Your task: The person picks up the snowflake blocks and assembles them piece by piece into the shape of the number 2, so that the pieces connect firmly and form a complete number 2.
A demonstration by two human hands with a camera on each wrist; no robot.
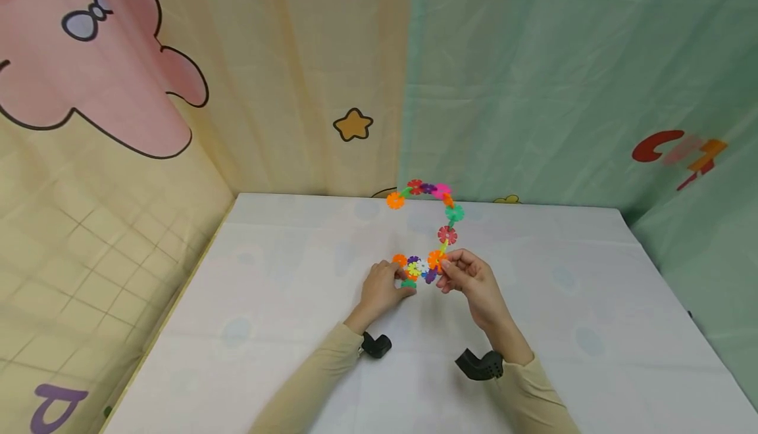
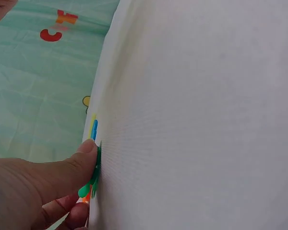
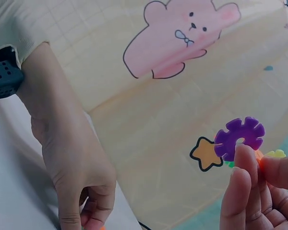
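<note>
Low over the white table, my left hand [image 1: 381,287] holds a cluster of notched plastic snowflake discs [image 1: 413,268] in several colours. In the left wrist view its thumb presses against a green disc [image 2: 97,165], with a blue one [image 2: 94,129] just beyond. My right hand [image 1: 476,286] pinches an orange disc [image 1: 437,260] at the lower end of a curved chain of linked discs [image 1: 447,235]. That chain arches up and leftward to another orange disc [image 1: 395,200]. A purple disc [image 3: 239,136] shows at the right fingertips; whether the chain and cluster are joined I cannot tell.
The white-covered table [image 1: 284,329] spreads around both hands. Printed curtains, yellow [image 1: 296,59] and green [image 1: 533,79], hang behind it and at its sides. A black wrist camera [image 1: 482,363] sits on the right wrist, another [image 1: 376,345] on the left.
</note>
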